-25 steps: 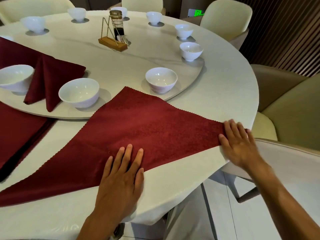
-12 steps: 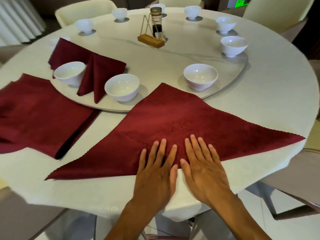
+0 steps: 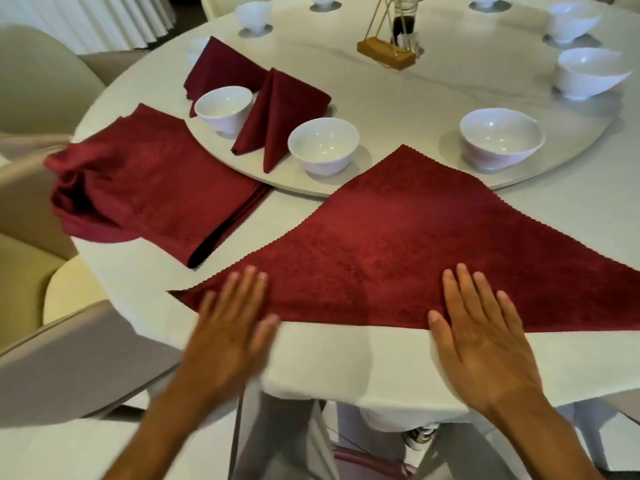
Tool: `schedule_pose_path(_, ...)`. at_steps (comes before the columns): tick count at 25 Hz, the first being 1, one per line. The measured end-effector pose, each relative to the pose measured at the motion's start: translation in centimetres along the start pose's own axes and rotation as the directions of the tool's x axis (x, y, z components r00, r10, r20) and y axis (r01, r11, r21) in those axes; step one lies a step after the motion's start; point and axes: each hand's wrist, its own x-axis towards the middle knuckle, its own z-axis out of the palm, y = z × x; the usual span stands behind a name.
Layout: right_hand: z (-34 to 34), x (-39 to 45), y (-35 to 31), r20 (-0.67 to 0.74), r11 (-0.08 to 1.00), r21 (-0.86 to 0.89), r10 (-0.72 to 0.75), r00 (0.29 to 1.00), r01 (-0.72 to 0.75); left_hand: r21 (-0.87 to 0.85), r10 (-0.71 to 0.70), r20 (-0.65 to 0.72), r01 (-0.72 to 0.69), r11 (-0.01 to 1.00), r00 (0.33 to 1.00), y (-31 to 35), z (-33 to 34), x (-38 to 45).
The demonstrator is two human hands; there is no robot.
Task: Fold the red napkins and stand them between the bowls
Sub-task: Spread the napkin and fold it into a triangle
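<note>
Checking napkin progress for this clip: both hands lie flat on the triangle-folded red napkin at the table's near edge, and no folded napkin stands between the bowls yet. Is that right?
Not quite. The head view shows a standing folded napkin already between two bowls on the turntable. The rest holds: the left hand and right hand lie flat on the triangle-folded napkin.

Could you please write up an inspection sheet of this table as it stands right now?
Surface: round white table with a turntable.
Job's things: triangle napkin flat at the near edge; folded napkin standing between two bowls; napkin stack on the left.
Clutter: condiment stand.
Grippers: left hand and right hand flat, fingertips on the triangle napkin.
Cables: nothing seen.
Surroundings: chairs around the table.
</note>
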Motion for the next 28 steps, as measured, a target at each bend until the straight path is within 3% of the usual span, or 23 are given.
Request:
schedule_pose_path(3,-0.2,-0.2,-0.1,-0.011,1.000,-0.009,0.021,1.000,-0.021,0.150,-0.093,0.118,0.074,0.986,0.989,-6.5,-3.0,-1.6)
schedule_pose_path(6,-0.3,-0.3,-0.3,0.012,0.999,-0.020,0.029,1.000,-0.029,0.006,0.004,0.042,-0.004,1.000,0.999,0.0,-3.0,-1.4)
schedule_pose_path(9,-0.6,-0.1,-0.2,0.036,1.000,0.020,0.010,0.999,-0.011,-0.131,0.211,0.122,-0.195,0.972,0.970,8.1,-1.6,-0.5)
schedule_pose_path(12,-0.3,-0.1,-0.2,0.003,1.000,0.021,0.014,1.000,-0.014,-0.154,0.111,0.175,-0.084,0.985,0.978,5.8,-1.4,0.4)
schedule_pose_path(17,-0.4,-0.2,-0.2,-0.041,1.000,0.013,0.011,0.999,-0.011,-0.242,-0.083,0.034,0.089,0.966,0.996,-5.7,-3.0,-1.0)
schedule_pose_path(20,-0.3,-0.3,-0.3,-0.024,0.999,0.031,0.008,1.000,-0.007,-0.217,0.005,-0.192,-0.047,0.975,0.981,-7.4,-3.6,0.0)
schedule_pose_path(22,-0.4,-0.3,-0.1,-0.024,0.999,0.054,0.005,1.000,-0.003,-0.232,0.049,-0.263,-0.112,0.966,0.964,-7.3,-4.0,1.1)
schedule_pose_path(24,-1.1,-0.4,-0.4,-0.080,0.997,0.073,-0.002,0.997,0.008,-0.454,-0.044,-0.274,-0.089,0.886,0.961,-6.9,-4.9,2.3)
schedule_pose_path(26,-2.0,-0.6,-2.2,-0.179,0.988,0.093,-0.104,0.978,0.122,-0.724,-0.151,-0.247,-0.079,0.685,0.957,-5.8,-6.8,3.6)
schedule_pose_path(28,-2.3,-0.3,-4.6,-0.224,0.966,0.069,-0.229,0.947,0.250,-0.891,-0.186,-0.199,-0.098,0.443,0.962,-3.9,-9.4,5.4)
